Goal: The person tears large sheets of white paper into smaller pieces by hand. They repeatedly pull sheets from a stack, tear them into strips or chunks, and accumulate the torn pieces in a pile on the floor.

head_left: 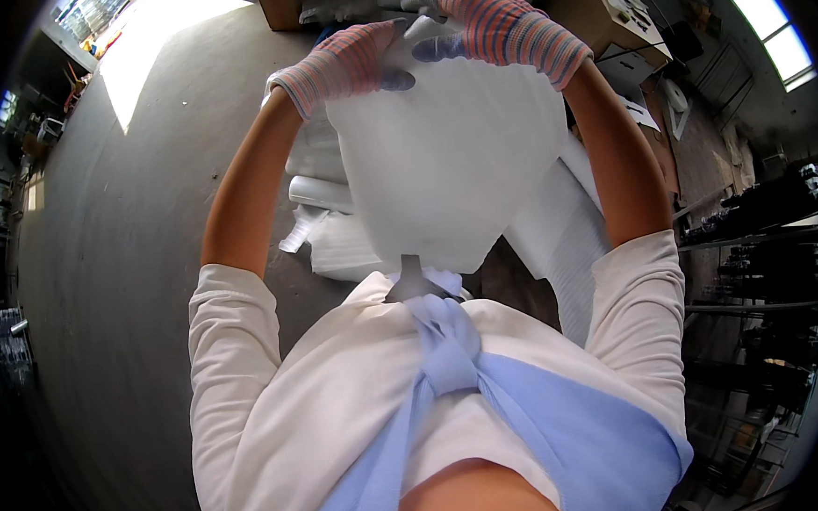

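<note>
A white, slightly translucent foam sheet [449,150] spreads in front of my body, from my raised hands down toward my chest. My left hand [346,64], in a striped orange, pink and grey glove, is at its far left edge, thumb on the near face. At the far right edge is my right hand [503,30], in a matching glove; its thumb presses the near face and its fingers reach past the edge. Both hands curl on the sheet, though the fingertips behind it are partly hidden.
White foam rolls [321,193] and folded foam [343,245] lie beneath at left, and a ribbed foam sheet [567,236] at right. A cardboard box [615,18] stands far right. Black metal racks [758,300] line the right side. Grey concrete floor [138,272] stretches left.
</note>
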Motion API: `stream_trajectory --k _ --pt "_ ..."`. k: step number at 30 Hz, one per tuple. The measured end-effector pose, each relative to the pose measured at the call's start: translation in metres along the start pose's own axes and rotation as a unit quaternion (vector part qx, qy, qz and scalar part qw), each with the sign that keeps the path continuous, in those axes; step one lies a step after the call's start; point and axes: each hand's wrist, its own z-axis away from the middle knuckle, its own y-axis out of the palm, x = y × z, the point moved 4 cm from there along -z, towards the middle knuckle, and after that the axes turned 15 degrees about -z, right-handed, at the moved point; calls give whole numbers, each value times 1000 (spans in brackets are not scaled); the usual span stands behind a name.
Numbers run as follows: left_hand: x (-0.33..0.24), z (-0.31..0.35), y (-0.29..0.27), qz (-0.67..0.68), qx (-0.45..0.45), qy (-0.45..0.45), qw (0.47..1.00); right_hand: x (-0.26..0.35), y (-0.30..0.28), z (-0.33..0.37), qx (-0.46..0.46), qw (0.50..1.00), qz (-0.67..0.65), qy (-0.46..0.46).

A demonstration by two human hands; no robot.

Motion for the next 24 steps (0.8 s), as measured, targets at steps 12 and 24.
stream_trajectory --k 12,24 --pt "54 -9 44 647 87 78 753 -52 39 -5 118 961 -250 24" --pt "14 2 31 711 -69 117 690 -3 24 18 -155 969 -52 -183"
